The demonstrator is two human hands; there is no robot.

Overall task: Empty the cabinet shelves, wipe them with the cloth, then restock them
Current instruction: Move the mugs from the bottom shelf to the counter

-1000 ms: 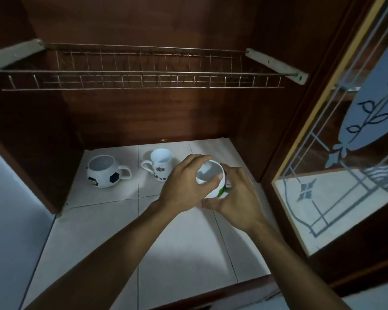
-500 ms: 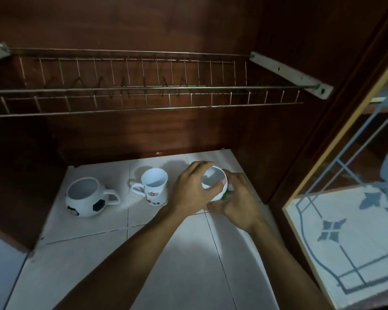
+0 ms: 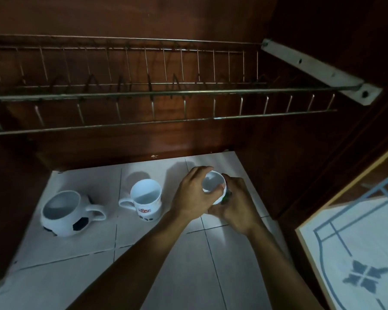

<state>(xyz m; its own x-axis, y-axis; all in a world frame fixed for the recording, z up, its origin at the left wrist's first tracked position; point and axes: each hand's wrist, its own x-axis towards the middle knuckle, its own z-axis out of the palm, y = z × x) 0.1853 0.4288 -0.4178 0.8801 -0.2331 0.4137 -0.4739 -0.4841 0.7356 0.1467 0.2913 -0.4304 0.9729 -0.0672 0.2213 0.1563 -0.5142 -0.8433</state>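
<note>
A white mug with a green mark stands at the back right of the white tiled shelf. My left hand curls round its left side and rim. My right hand wraps its right side, hiding the handle. Left of them a white mug with a red logo stands upright, handle to the left. Further left sits a round football-patterned mug, handle to the right. No cloth is in view.
An empty wire dish rack spans the cabinet above the shelf, fixed by a white bracket at the right. Dark wooden walls close the back and sides. An open glass-panelled door stands at the right.
Both hands have carried the mug with the green mark toward the back right of the shelf. The camera has tilted, so the rack looks larger and closer.
</note>
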